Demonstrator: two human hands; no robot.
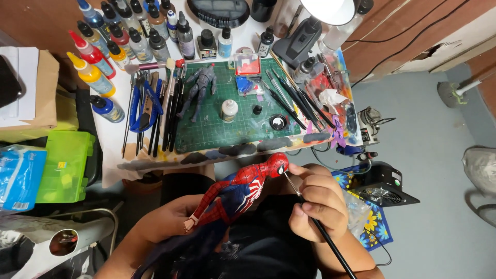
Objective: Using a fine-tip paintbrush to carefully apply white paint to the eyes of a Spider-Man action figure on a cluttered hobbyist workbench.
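Right hand (316, 200) pinches a thin black paintbrush (330, 244) in a pen grip, bristle tip touching the head of the red-and-blue action figure (243, 188). Left hand (165, 219) is closed around the figure's legs, holding it tilted over the lap, head up toward the worktop (116, 150). Risk, judged: the figure is gripped far from the painted spot, so any wobble could smear paint across the white eye. Beyond: green cutting mat (227, 124) with a grey unpainted figure (200, 89), small white bottle (229, 109), rows of paint bottles (116, 44).
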